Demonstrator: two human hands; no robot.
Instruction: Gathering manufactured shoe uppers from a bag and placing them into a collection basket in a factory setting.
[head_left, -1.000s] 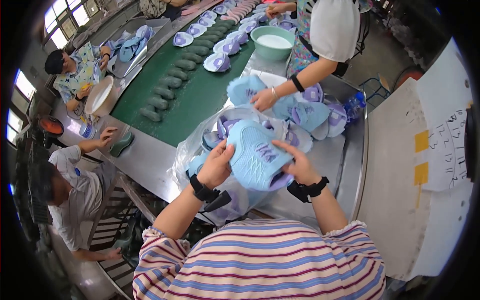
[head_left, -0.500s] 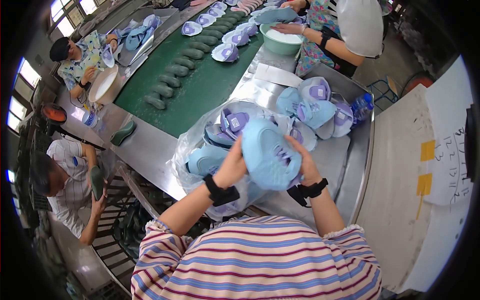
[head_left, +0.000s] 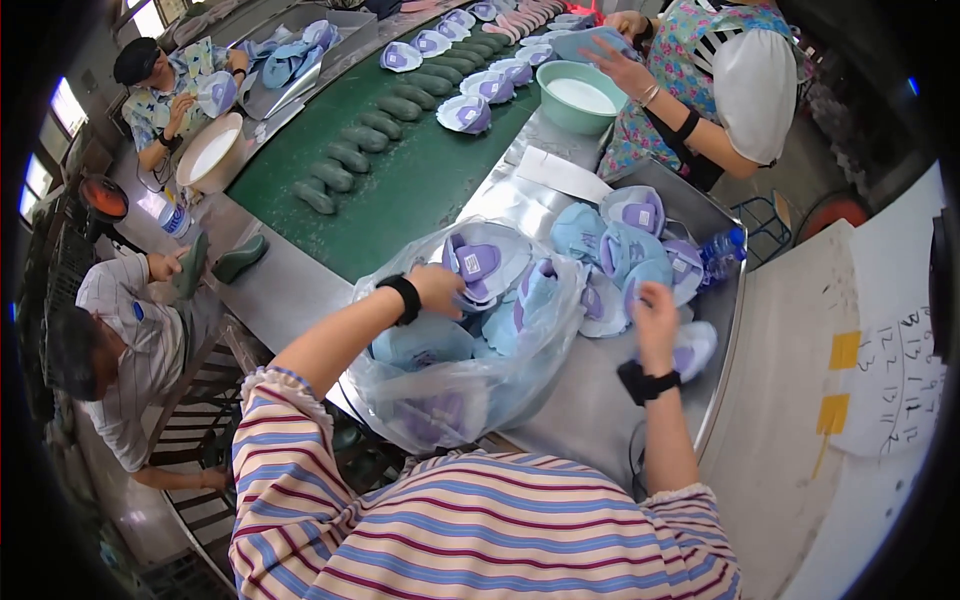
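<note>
A clear plastic bag full of light blue and purple shoe uppers lies on the metal table in front of me. My left hand is curled at the bag's open rim, beside a white and purple upper. A light blue upper lies in the bag's mouth. My right hand is to the right of the bag with its fingers apart, its fingertips at a loose pile of blue uppers on the table. It grips nothing that I can see.
A green conveyor belt carries dark green shoe lasts and more uppers. Across the table a person's hands work by a teal bowl. A water bottle lies by the pile. Two people sit at the left.
Both hands held one light blue upper over the bag before. They have let go of it; the left hand is now at the bag's rim and the right has moved to the loose pile.
</note>
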